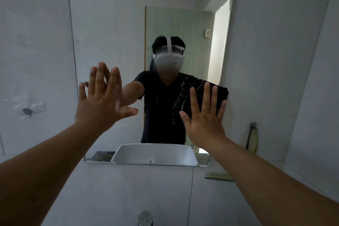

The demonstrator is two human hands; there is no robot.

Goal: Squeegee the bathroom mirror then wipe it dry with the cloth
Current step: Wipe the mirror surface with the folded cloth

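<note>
The bathroom mirror (pixel 113 33) hangs on the white tiled wall ahead of me and reflects a person wearing a headset. My left hand (pixel 102 101) lies flat on the glass near its left edge, fingers spread, holding nothing. My right hand (pixel 203 123) presses a dark cloth (pixel 221 91) flat against the right part of the mirror, fingers spread over it. A green and black tool (pixel 252 138), possibly the squeegee, hangs from a wall hook to the right of the mirror.
A yellow-green bar (pixel 219 177) lies on the ledge below the mirror's right corner. A chrome tap (pixel 145 217) stands at the bottom edge. A clear holder with a dark knob (pixel 27 111) is fixed to the left wall. Walls close in on both sides.
</note>
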